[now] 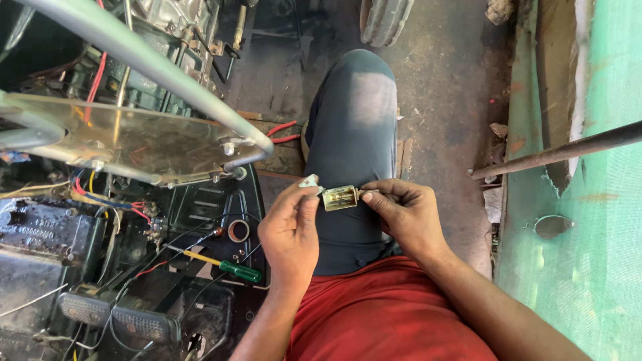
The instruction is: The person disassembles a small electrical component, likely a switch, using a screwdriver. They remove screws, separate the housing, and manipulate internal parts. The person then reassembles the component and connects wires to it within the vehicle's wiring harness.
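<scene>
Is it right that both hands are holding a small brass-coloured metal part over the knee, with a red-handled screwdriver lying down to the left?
Not quite: the screwdriver has a green handle, not red, as the head view shows. The rest holds: the left hand and right hand hold the small brass-coloured part over the knee.

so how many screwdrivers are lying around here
1: a green-handled screwdriver on the black floor panel, left of the left hand. Others may be hidden among the wires.
</scene>
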